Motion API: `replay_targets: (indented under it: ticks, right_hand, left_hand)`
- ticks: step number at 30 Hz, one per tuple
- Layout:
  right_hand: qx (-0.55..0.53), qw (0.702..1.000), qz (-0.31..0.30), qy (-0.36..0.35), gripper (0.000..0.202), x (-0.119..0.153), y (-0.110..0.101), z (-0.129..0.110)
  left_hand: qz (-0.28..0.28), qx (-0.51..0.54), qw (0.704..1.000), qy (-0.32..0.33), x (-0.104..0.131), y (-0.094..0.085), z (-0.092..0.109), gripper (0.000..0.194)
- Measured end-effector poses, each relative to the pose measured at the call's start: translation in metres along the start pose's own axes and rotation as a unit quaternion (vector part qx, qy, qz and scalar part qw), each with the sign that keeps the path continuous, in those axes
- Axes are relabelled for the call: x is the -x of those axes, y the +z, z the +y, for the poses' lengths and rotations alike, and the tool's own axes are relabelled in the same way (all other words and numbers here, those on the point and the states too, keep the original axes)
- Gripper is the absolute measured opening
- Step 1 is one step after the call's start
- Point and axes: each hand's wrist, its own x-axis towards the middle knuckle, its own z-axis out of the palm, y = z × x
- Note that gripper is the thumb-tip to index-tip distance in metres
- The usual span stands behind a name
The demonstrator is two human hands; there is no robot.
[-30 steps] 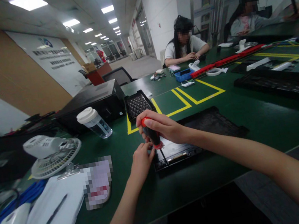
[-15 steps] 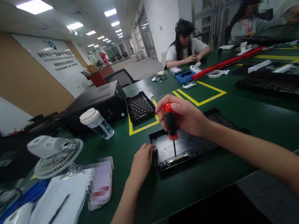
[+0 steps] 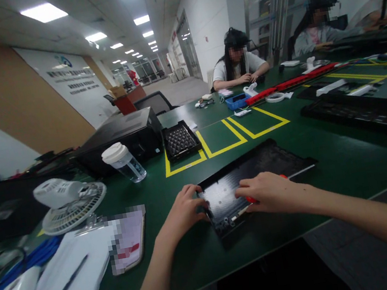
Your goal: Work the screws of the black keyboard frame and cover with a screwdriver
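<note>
A shallow black plastic panel with a raised rim and a pale strip along its near side lies before me, turned askew. At its left end, my left hand is closed on the rim, fingertips over the inside. My right hand is closed above the panel's near side, its fingers reaching down to that edge. Red bits of a screwdriver show beneath the right hand; the shaft and most of the handle are hidden.
Left of the panel are a phone, a clipboard with papers, a white fan and a lidded cup. Beyond stand a black computer case and a black tray. A person sits across the table.
My right hand has lowered and the screwdriver, upright before, is now mostly covered by it. The panel has turned, its left end swinging towards me. My left hand has taken a fuller grip on the rim.
</note>
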Motion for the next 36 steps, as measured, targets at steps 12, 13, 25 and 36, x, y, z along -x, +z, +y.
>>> replay_targets:
  ticks: [12, 13, 25, 36]
  right_hand:
    - [0.117, 0.969, 0.177, 0.125, 0.017, 0.074, 0.040, -0.010]
    - [0.117, 0.967, 0.189, 0.125, 0.018, 0.080, 0.042, -0.013]
    - [0.157, 0.966, 0.139, 0.148, 0.028, 0.086, 0.067, -0.021]
    - [0.153, 0.960, 0.061, 0.227, 0.042, 0.042, 0.046, 0.023]
  left_hand:
    - [-0.056, -0.106, 0.986, 0.116, -0.003, 0.026, 0.057, 0.030]
    - [-0.050, -0.119, 0.985, 0.115, -0.004, 0.030, 0.063, 0.030]
    - [-0.061, -0.167, 0.979, 0.100, -0.015, 0.041, 0.098, 0.010]
    - [-0.021, -0.174, 0.983, 0.055, -0.090, 0.046, 0.064, 0.021]
